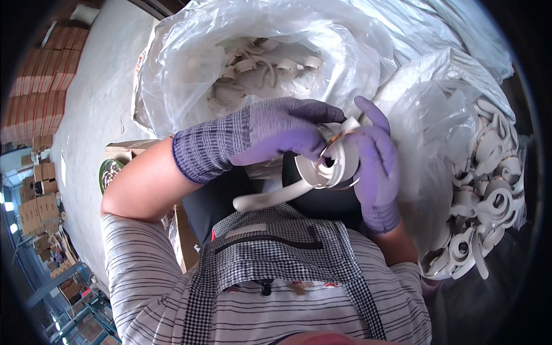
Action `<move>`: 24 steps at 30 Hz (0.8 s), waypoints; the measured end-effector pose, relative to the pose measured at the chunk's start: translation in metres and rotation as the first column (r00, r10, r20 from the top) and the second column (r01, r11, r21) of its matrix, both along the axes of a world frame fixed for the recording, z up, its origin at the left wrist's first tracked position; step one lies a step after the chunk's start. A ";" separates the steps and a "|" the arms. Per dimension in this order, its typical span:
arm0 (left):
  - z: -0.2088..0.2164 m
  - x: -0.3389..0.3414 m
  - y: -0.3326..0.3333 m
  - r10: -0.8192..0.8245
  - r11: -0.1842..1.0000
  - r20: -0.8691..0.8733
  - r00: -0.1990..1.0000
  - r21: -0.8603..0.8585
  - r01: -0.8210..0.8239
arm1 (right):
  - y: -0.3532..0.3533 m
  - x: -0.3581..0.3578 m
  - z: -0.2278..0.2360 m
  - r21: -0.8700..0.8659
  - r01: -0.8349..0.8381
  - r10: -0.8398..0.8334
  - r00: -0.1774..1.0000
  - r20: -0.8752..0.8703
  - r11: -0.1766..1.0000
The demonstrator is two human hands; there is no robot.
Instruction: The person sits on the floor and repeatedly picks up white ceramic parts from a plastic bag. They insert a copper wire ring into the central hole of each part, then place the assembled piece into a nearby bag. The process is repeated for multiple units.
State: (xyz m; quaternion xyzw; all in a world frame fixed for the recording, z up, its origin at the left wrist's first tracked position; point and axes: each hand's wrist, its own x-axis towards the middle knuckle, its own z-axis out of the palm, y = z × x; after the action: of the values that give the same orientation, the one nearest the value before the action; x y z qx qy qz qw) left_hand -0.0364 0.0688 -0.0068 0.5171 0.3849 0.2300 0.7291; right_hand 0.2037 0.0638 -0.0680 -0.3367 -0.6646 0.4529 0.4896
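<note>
Clasping the handled part (345, 163) are left hand (282, 126) and right hand (379, 167).

From the wearer's head, a wide fisheye camera looked steeply down over a gingham apron (270, 259) toward nearby gloved hands (279, 126).

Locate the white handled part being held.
In the head view, the white handled part is right of centre, held between the gloved left hand and right hand, above the checked apron.
</note>
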 end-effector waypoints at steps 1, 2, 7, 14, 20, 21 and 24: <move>-0.008 0.003 -0.002 -0.022 0.999 0.083 0.996 0.028 0.020 | 0.001 0.005 0.000 -0.086 -0.004 0.001 1.000 -0.031 0.996; -0.013 0.004 -0.001 -0.112 0.930 -0.133 0.985 0.336 0.152 | 0.002 0.009 -0.001 -0.170 -0.010 0.000 0.998 -0.063 0.985; -0.010 0.027 -0.002 0.117 0.730 -0.730 0.673 0.523 0.440 | 0.003 0.015 -0.003 -0.535 -0.177 -0.129 0.864 -0.487 0.826; -0.012 0.048 -0.017 0.241 0.841 -0.760 0.604 0.474 0.261 | 0.003 0.032 0.013 -0.142 0.062 -0.062 0.998 0.003 0.988; -0.025 0.055 -0.028 0.309 0.864 -0.617 0.724 0.500 0.057 | -0.014 0.018 0.023 -0.247 0.047 -0.070 0.994 -0.081 0.968; -0.024 0.052 -0.032 0.290 0.893 -0.577 0.763 0.450 0.001 | -0.015 0.016 0.020 -0.298 0.059 -0.092 0.991 -0.101 0.953; -0.051 0.036 -0.041 0.426 0.735 -0.284 0.859 0.662 -0.146 | -0.016 0.017 0.015 -0.274 0.056 -0.075 0.995 -0.061 0.960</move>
State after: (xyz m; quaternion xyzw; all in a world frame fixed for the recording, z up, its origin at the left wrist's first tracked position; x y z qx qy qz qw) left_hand -0.0004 0.0276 -0.0578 0.6962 0.5111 0.3392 0.3729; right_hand 0.2204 0.0475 -0.0533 -0.4062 -0.5667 0.5351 0.4769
